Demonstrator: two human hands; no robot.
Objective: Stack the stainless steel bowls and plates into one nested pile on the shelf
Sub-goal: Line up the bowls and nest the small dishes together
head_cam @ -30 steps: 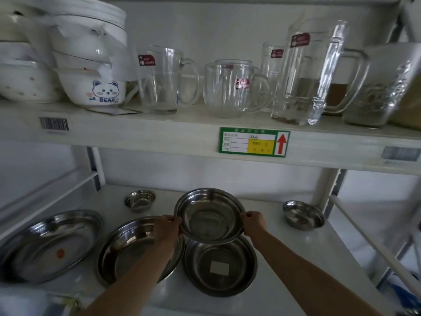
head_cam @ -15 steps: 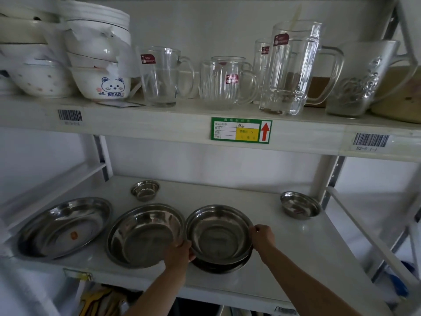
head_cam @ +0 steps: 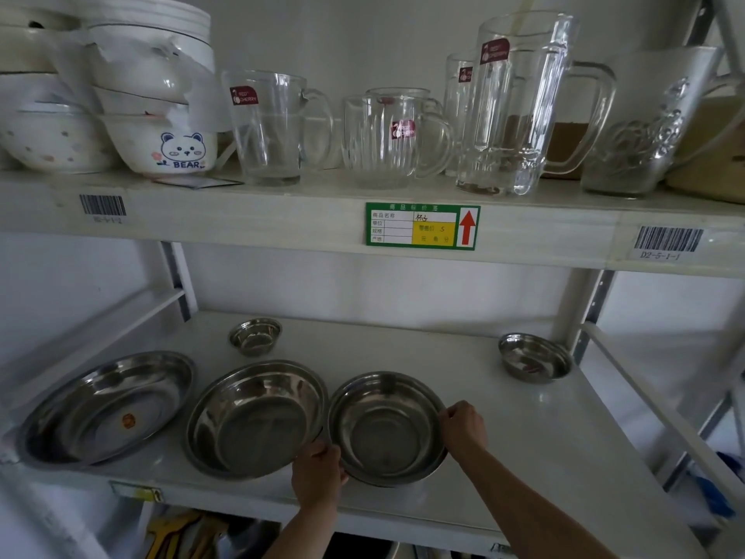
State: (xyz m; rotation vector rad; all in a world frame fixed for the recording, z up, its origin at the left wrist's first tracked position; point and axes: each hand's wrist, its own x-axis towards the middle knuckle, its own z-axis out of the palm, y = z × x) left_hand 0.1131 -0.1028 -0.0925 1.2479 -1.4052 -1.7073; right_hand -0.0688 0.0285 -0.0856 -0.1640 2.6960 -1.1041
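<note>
The steel bowls (head_cam: 387,427) and the oval plate (head_cam: 107,405) were shiny silver on a white shelf (head_cam: 524,449). One white ceramic bowl (head_cam: 169,149) bore a blue bear face, another (head_cam: 52,143) faint pastel dots. The shelf-edge label (head_cam: 422,226) was green, white and yellow with a red arrow; the clear glass mugs (head_cam: 270,127) carried dark red stickers.

This is a shop or its stockroom: white metal shelving carries a green price tag (head_cam: 422,226) with a red arrow at centre frame, barcode labels (head_cam: 668,239) on the shelf edges, and branded stickers on the glass mugs (head_cam: 397,139) above.
</note>
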